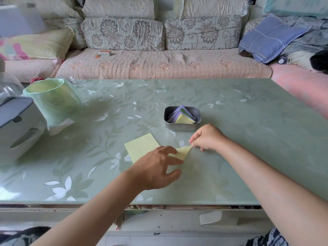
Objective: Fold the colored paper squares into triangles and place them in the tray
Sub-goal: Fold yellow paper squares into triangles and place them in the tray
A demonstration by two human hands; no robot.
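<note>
Yellow paper triangle (184,152), on counter (248,139): right tip pinched in right grip (207,138); left part pressed under spread, released left grip (156,166). Tray (181,126) just beyond, apart.

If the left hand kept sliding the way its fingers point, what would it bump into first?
Probably the folded yellow paper, which lies right at the fingertips of the left hand. Just past it is the right hand, pinching the paper's corner.
</note>
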